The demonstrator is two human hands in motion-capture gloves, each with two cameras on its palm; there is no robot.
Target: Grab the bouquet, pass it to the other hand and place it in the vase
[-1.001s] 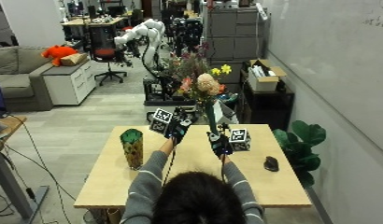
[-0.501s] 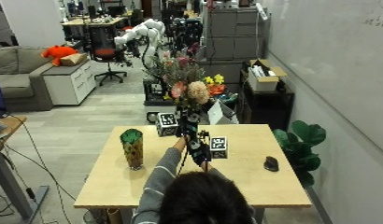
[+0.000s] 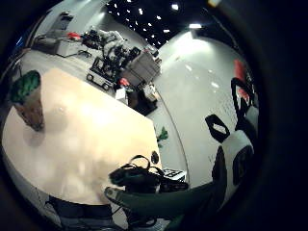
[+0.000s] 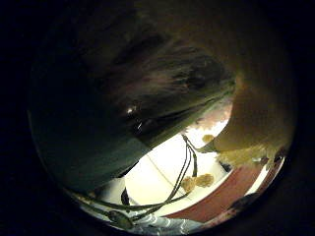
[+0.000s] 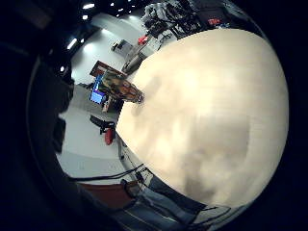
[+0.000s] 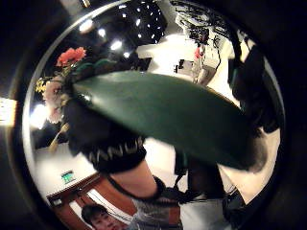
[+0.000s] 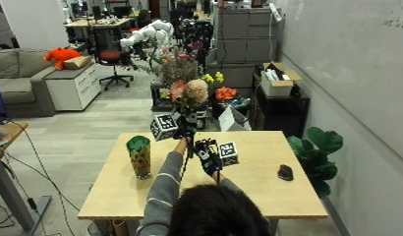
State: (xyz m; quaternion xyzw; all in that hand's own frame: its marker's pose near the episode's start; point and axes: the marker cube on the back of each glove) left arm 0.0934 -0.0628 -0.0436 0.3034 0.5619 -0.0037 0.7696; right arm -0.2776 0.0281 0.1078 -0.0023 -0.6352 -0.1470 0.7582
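The bouquet, pink, cream and yellow blooms on green stems, is held upright above the table's far middle. My left hand grips its stems just under the blooms. In the right thumb side palm view that gloved left hand shows wrapped round the bouquet, with a broad green leaf crossing close. My right hand hangs lower and slightly right of the stems, fingers relaxed, holding nothing. The green patterned vase stands upright on the table's left part, also visible as the vase and the vase.
The light wooden table carries a dark computer mouse near its right edge. A potted plant stands beside the table on the right. Cabinets, boxes and flowers lie beyond the far edge.
A second ago my right hand held the bouquet. The hands met at the stems, and now the left hand holds it while the right has let go and dropped lower.
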